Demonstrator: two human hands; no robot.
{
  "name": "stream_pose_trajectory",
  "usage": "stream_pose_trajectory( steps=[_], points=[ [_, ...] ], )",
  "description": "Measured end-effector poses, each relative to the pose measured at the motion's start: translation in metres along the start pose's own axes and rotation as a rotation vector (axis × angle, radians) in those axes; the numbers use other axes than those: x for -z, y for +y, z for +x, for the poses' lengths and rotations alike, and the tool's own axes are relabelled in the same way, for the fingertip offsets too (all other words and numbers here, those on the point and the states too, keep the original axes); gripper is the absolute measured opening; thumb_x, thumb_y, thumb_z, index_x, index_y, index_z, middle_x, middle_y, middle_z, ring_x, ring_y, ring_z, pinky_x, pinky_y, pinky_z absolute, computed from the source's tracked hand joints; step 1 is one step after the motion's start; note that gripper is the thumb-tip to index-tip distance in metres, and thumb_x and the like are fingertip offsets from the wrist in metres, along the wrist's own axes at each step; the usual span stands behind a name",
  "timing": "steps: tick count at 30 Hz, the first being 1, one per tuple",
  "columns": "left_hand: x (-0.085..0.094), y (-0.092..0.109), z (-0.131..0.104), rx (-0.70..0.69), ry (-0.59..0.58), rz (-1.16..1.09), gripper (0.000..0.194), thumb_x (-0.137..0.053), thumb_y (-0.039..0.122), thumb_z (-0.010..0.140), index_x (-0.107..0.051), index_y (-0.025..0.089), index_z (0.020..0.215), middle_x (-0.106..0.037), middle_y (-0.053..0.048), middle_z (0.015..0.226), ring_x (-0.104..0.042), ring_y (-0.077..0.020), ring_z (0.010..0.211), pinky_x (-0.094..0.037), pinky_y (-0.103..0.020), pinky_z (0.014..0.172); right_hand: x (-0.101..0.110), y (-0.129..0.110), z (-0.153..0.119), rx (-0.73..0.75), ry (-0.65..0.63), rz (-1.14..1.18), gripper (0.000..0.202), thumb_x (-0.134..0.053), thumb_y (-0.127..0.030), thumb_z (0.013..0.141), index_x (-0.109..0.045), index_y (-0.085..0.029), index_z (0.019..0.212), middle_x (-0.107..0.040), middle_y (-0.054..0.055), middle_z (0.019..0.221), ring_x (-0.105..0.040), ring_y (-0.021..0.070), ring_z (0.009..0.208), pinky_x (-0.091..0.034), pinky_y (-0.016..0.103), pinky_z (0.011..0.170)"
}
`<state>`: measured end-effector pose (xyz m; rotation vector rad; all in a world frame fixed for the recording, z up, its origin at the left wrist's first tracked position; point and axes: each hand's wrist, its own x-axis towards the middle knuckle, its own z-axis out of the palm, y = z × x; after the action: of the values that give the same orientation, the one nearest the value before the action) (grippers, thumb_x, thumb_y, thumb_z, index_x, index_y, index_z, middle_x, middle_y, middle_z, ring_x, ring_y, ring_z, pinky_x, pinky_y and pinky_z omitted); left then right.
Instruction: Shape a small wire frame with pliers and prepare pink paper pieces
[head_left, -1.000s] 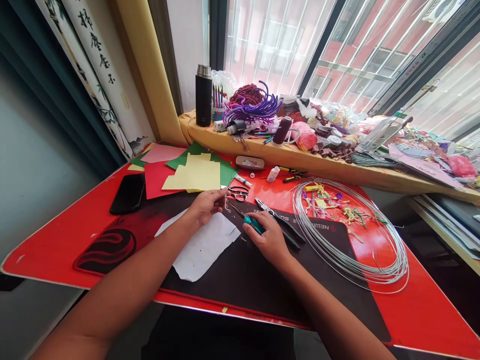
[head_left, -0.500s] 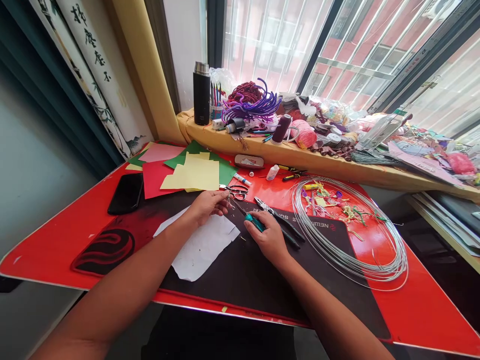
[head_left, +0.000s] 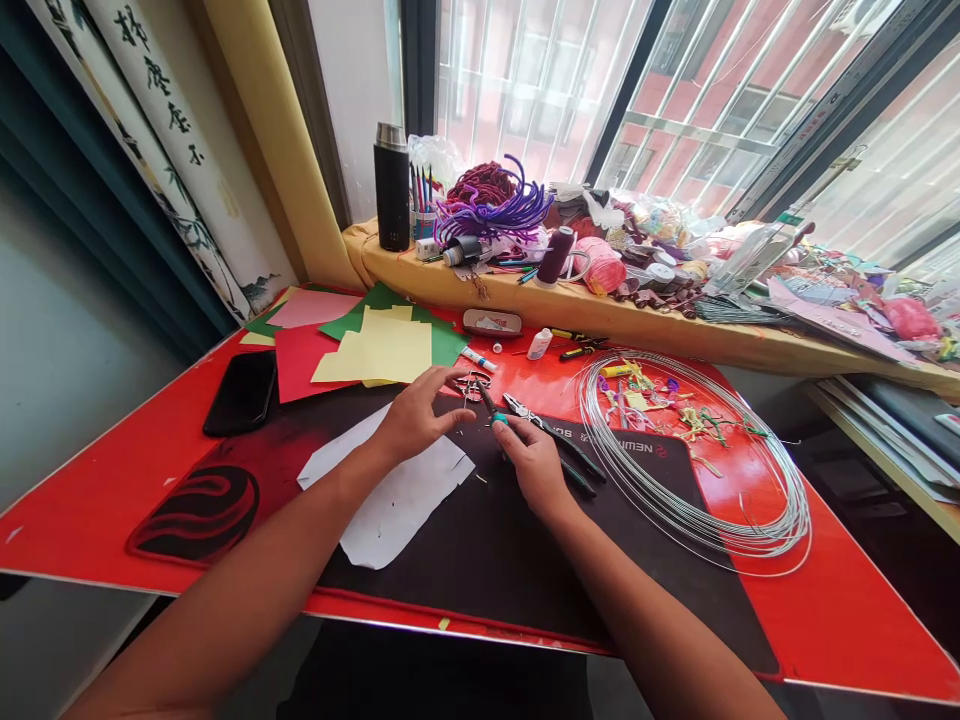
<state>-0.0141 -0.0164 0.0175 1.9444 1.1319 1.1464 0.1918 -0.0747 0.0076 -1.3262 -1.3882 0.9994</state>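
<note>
Over the mat [head_left: 450,545] — right hand [head_left: 531,458] clamped on teal pliers [head_left: 499,418], tips angled leftward, likely for reach — left hand [head_left: 416,415] near, thumb and fingers apart.

Red table [head_left: 150,460] under the grip [head_left: 529,460], bright window [head_left: 540,80] with bars beyond it, yellow cloth-covered ledge [head_left: 637,330] between, teal curtain [head_left: 90,180] and grey wall [head_left: 67,370] at left.
</note>
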Motion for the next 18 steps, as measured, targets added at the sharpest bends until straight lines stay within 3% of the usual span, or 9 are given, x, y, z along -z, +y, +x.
stream_pose_trajectory(
  steps=[2, 6, 11, 18],
  points=[
    [-0.002, 0.0, -0.002, -0.022, -0.009, 0.063, 0.054, -0.075, 0.044, 0.085, -0.063, 0.028, 0.136, -0.067, -0.008, 0.132, -0.065, -0.0278, 0.115, -0.047, -0.039, 0.105, -0.004, -0.003, -0.002, -0.002, -0.023, 0.008, 0.04, -0.065, -0.051, 0.089, -0.078, -0.017, 0.105, -0.073, 0.006, 0.085, -0.065, 0.0246, 0.083, -0.05, 0.033, 0.072],
    [-0.002, -0.009, -0.003, -0.025, -0.01, 0.176, 0.03, -0.054, 0.039, 0.099, -0.073, 0.025, 0.117, -0.074, -0.01, 0.119, -0.067, -0.0279, 0.111, -0.047, -0.038, 0.102, -0.012, -0.006, -0.005, -0.033, -0.051, 0.033, 0.038, -0.067, -0.05, 0.087, -0.078, -0.017, 0.104, -0.072, 0.006, 0.088, -0.064, 0.0237, 0.082, -0.048, 0.033, 0.072],
    [0.001, -0.015, -0.001, -0.024, -0.055, 0.246, 0.034, -0.045, 0.038, 0.102, -0.073, 0.023, 0.115, -0.075, -0.011, 0.115, -0.068, -0.0286, 0.108, -0.048, -0.037, 0.097, -0.011, -0.003, -0.006, -0.041, -0.069, 0.053, 0.037, -0.067, -0.05, 0.088, -0.077, -0.017, 0.1, -0.071, 0.005, 0.086, -0.061, 0.0217, 0.08, -0.048, 0.033, 0.074],
    [0.001, -0.014, -0.001, -0.028, -0.078, 0.238, 0.034, -0.043, 0.039, 0.102, -0.072, 0.024, 0.113, -0.075, -0.01, 0.108, -0.067, -0.0274, 0.102, -0.047, -0.034, 0.092, -0.012, -0.002, -0.011, -0.137, -0.185, 0.227, 0.044, -0.067, -0.062, 0.086, -0.069, -0.018, 0.091, -0.063, 0.002, 0.074, -0.057, 0.0175, 0.066, -0.047, 0.029, 0.062]
  ],
)
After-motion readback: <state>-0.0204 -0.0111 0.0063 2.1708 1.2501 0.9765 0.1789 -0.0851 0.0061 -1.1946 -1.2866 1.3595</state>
